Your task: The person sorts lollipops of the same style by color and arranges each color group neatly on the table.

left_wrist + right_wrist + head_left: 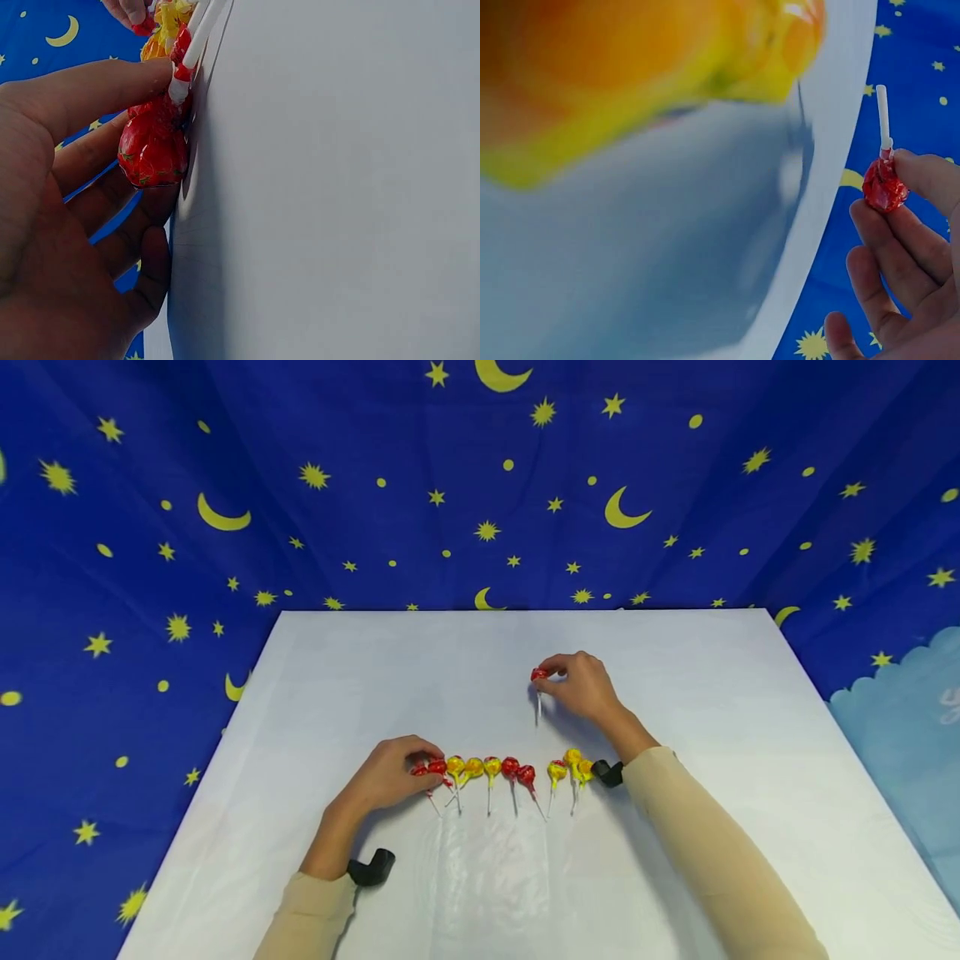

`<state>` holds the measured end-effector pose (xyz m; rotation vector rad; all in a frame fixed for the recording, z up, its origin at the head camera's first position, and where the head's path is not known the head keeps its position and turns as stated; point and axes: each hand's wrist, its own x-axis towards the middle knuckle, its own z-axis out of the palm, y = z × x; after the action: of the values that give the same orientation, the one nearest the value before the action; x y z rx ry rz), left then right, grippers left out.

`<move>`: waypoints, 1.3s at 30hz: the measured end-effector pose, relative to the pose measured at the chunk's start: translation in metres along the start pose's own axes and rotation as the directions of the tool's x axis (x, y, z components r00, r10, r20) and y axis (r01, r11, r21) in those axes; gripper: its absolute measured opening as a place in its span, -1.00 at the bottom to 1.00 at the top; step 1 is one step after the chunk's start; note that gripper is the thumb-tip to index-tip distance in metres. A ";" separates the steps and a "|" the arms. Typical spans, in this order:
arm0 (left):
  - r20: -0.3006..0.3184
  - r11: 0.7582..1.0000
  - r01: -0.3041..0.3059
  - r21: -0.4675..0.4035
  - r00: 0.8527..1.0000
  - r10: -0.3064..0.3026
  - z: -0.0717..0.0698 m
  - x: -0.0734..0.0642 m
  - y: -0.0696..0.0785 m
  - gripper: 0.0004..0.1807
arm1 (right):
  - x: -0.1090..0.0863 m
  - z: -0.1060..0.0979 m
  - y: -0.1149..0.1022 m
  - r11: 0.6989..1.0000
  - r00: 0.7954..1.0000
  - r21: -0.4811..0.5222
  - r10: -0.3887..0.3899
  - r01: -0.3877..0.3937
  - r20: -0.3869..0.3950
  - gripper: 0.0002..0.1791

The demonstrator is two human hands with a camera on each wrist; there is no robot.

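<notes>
My right hand (585, 687) pinches a red lollipop (538, 674) by its wrapped head, above the far side of the row, its white stick pointing toward me. In the right wrist view this red-wrapped head (885, 184) sits between thumb and fingertips. My left hand (393, 771) is at the left end of the row, thumb and fingers around red lollipops (152, 154), partly covering them. Rightward from there lie yellow lollipops (472, 768), then two red lollipops (511, 767), and past a gap more yellow lollipops (573, 757). Sticks in the row point mostly toward me.
The lollipops lie on a white table (337, 668). Behind it hangs a blue cloth (420, 543) with yellow moons and stars. A black wrist mount (372, 867) is on the left wrist, and another black mount (607, 773) sits close by the right-end yellow lollipops.
</notes>
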<state>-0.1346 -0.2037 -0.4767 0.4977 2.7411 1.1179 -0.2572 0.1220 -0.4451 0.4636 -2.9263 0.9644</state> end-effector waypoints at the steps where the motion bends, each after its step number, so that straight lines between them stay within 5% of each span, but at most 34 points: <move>1: 0.003 1.000 0.003 -0.004 1.000 -0.003 0.000 0.000 0.000 -0.69 | 0.003 0.000 0.001 1.000 1.000 -0.001 0.008 -0.008 0.001 -0.70; 14: -0.009 1.000 -0.003 -0.011 1.000 0.002 -0.004 0.001 0.000 -0.69 | 0.021 -0.007 -0.005 1.000 1.000 0.010 0.000 0.000 -0.004 -0.71; 31: 0.007 1.000 -0.013 -0.017 1.000 0.013 -0.001 0.003 -0.001 -0.71 | 0.045 -0.004 0.015 0.988 0.988 -0.030 0.150 -0.148 0.042 -0.63; 39: -0.003 1.000 0.003 -0.015 1.000 -0.003 0.000 0.003 0.002 -0.69 | 0.056 -0.002 0.017 0.990 0.989 -0.002 0.143 -0.143 0.036 -0.63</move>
<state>-0.1368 -0.2018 -0.4753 0.4896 2.7330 1.1390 -0.3156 0.1211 -0.4464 0.2768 -3.0265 0.9819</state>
